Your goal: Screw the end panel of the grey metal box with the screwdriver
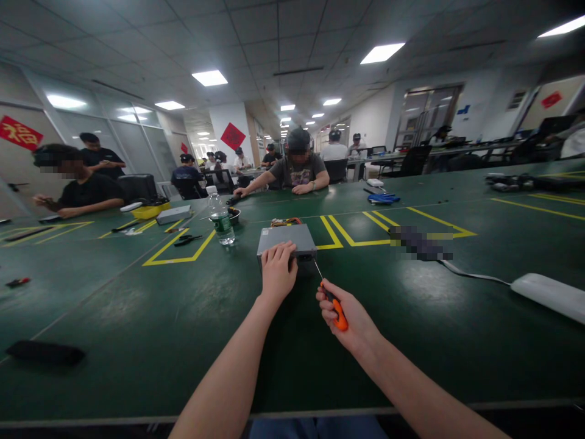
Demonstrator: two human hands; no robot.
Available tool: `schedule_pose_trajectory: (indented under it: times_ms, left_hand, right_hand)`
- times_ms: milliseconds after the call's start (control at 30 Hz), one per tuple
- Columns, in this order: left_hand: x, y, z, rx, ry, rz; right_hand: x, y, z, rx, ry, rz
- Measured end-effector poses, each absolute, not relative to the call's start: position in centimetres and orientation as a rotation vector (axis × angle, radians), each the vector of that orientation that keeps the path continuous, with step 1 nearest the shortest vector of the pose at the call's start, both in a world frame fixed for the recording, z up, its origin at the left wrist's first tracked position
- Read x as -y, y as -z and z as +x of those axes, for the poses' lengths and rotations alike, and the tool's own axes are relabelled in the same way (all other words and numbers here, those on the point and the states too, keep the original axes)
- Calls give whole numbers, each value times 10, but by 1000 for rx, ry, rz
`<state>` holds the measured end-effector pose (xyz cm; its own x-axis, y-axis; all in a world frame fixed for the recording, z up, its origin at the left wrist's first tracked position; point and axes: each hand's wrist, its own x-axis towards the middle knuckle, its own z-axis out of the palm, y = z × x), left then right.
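Observation:
A grey metal computer power supply (pixel 297 236) rests on the green table in front of me, with coloured cables (pixel 287 222) bunched behind it. My left hand (pixel 278 268) lies over its near left part, fingers on top and thumb at the front face, gripping it. In my right hand (pixel 345 311) is a screwdriver (pixel 337 312) with an orange and black handle. Its thin shaft points up and left, and the tip is at the lower right corner of the power supply's front face. Whether the tip sits in a screw is too small to tell.
A water bottle (pixel 222 219) stands left of the power supply, before a bowl (pixel 234 214). Pliers (pixel 187 240) lie further left, a black case (pixel 44 352) near left. A white power strip (pixel 548 292) with a cable lies right. Across the table sits a person (pixel 299 167).

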<state>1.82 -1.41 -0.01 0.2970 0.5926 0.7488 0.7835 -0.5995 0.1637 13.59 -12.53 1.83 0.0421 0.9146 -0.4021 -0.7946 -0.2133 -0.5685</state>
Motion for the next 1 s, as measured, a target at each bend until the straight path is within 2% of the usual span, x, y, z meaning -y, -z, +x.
schedule_pose_trajectory:
  times_ms: [1000]
  left_hand:
    - [16, -2, 18, 1270, 1188, -2347]
  right_hand:
    - [126, -22, 135, 193, -1639, -793]
